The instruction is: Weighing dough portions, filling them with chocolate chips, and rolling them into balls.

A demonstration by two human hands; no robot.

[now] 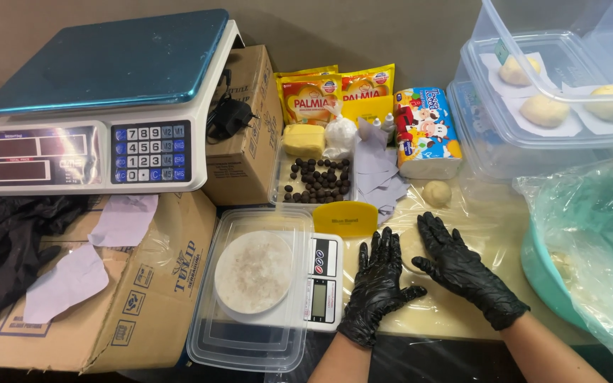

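Cream-coloured tabletop (455,312) under clear film filled the lower right of the frame. Left hand (377,284) and right hand (459,269), both in black gloves, lay flat with fingers spread, pressing a pale dough disc (413,247) at lower centre; neither gripped anything. Just left stood a small white scale (321,284) bearing a clear tub. Above the disc lay a yellow scraper (345,218) and a small dough ball (436,193). A large scale (101,106) occupied the upper left.

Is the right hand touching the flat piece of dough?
Touching. The head view shows the right hand resting its fingers on the dough on the table.
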